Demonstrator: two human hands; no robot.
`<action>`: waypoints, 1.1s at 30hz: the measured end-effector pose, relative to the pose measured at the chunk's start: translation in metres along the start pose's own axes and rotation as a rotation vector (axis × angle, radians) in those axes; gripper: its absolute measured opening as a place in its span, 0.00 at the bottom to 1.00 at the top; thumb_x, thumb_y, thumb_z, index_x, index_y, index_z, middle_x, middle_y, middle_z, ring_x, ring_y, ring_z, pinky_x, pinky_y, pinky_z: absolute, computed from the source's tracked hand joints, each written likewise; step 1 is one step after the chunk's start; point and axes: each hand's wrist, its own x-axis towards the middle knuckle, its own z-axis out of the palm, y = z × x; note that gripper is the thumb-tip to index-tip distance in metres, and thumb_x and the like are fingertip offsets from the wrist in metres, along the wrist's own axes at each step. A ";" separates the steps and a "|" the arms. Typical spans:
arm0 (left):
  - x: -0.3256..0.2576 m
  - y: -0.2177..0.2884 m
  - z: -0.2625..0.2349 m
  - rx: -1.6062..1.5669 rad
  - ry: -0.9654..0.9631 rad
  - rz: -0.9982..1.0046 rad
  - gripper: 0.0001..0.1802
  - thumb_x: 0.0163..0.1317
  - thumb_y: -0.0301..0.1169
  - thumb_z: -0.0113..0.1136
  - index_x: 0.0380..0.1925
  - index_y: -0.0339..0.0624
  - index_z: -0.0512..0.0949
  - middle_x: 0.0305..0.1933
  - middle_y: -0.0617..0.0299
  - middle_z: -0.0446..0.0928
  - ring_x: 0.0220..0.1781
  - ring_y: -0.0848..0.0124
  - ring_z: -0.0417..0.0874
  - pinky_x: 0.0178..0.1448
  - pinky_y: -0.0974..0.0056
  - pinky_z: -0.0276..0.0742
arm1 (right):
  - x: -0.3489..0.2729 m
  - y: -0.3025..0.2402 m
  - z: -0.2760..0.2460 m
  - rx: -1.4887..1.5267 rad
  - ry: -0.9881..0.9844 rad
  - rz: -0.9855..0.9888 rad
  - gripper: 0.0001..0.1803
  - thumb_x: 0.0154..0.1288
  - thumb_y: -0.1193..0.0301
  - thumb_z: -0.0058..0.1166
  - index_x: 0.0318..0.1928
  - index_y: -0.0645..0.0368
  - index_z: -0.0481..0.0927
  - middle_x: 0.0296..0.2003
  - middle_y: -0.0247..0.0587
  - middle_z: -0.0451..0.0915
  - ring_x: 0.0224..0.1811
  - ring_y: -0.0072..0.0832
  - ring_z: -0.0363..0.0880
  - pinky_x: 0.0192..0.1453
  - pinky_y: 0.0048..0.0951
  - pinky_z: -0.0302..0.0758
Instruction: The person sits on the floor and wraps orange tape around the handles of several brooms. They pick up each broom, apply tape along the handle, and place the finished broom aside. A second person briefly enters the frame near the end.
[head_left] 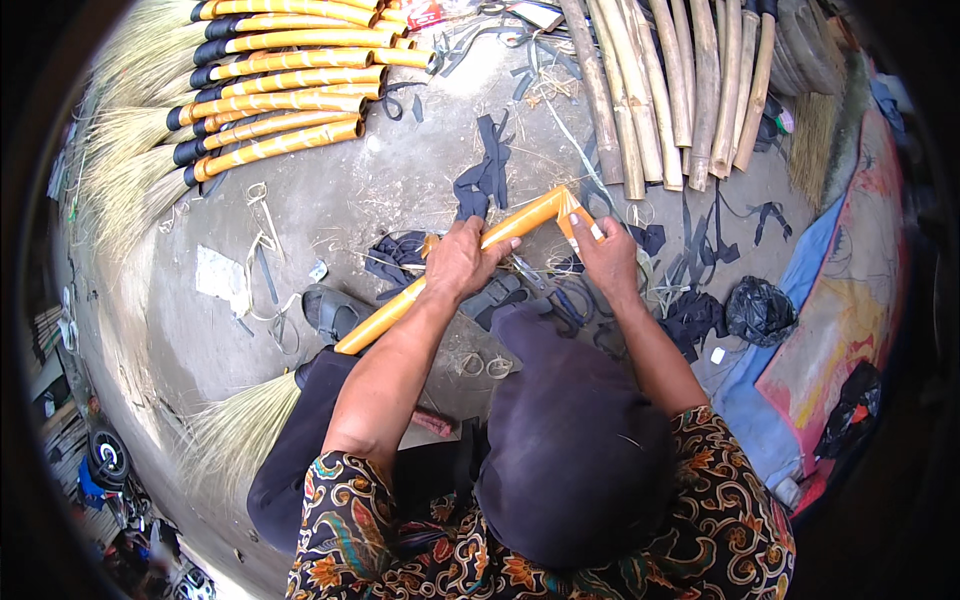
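Note:
A broom with a yellow-wrapped handle (392, 313) lies slantwise in front of me, its straw bristles (245, 425) fanned out at the lower left beside my dark trouser leg. My left hand (462, 262) is closed around the handle near its upper part. At the far end, a loose yellow plastic strip (568, 215) folds down from the handle. My right hand (605, 255) pinches this strip between thumb and fingers. Dark rubber strips (485, 165) lie on the ground just beyond my left hand.
Several finished yellow-handled brooms (290, 75) are stacked at the far left. Bare bamboo poles (640, 85) lie at the far right. A black plastic bag (760, 310), dark scraps (693, 318) and a blue cloth (755, 395) are to my right. A sandal (335, 312) shows near the handle.

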 end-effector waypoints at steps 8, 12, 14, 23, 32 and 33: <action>0.009 -0.001 -0.029 -0.100 0.004 0.167 0.36 0.76 0.59 0.64 0.69 0.43 0.77 0.38 0.48 0.86 0.43 0.50 0.90 0.52 0.49 0.84 | -0.007 -0.032 0.002 0.053 0.115 -0.223 0.27 0.71 0.54 0.74 0.27 0.63 0.77 0.22 0.48 0.81 0.23 0.35 0.76 0.32 0.44 0.72; -0.004 0.012 -0.077 -0.655 -0.359 0.033 0.30 0.81 0.54 0.60 0.71 0.47 0.76 0.34 0.64 0.80 0.37 0.75 0.82 0.43 0.63 0.79 | -0.002 -0.059 -0.009 0.002 0.128 -0.299 0.23 0.69 0.56 0.76 0.31 0.61 0.80 0.26 0.45 0.81 0.32 0.40 0.75 0.43 0.45 0.73; -0.006 0.023 -0.106 -0.541 -0.278 0.108 0.29 0.81 0.53 0.60 0.69 0.46 0.78 0.35 0.61 0.82 0.38 0.71 0.84 0.45 0.62 0.80 | 0.000 -0.081 -0.013 0.043 0.167 -0.326 0.23 0.69 0.56 0.76 0.31 0.60 0.79 0.29 0.45 0.82 0.37 0.42 0.75 0.46 0.45 0.72; -0.055 0.099 -0.190 -0.437 0.245 0.278 0.32 0.61 0.50 0.83 0.56 0.39 0.84 0.39 0.54 0.88 0.41 0.64 0.90 0.47 0.59 0.85 | -0.011 -0.161 -0.048 0.296 0.096 -0.803 0.23 0.64 0.55 0.77 0.43 0.62 0.84 0.36 0.41 0.86 0.42 0.44 0.81 0.56 0.46 0.72; -0.153 0.105 -0.264 -0.079 0.519 0.446 0.25 0.58 0.44 0.85 0.46 0.40 0.85 0.37 0.55 0.87 0.37 0.63 0.90 0.44 0.59 0.84 | -0.009 -0.201 -0.060 0.316 0.097 -1.051 0.30 0.64 0.43 0.76 0.29 0.55 0.77 0.24 0.36 0.78 0.25 0.35 0.74 0.48 0.41 0.63; -0.166 0.110 -0.269 0.000 0.573 0.444 0.26 0.57 0.45 0.86 0.46 0.40 0.85 0.38 0.56 0.87 0.37 0.63 0.90 0.44 0.60 0.85 | -0.012 -0.206 -0.067 0.361 0.086 -1.110 0.30 0.63 0.42 0.76 0.28 0.54 0.76 0.22 0.35 0.75 0.24 0.33 0.73 0.49 0.41 0.63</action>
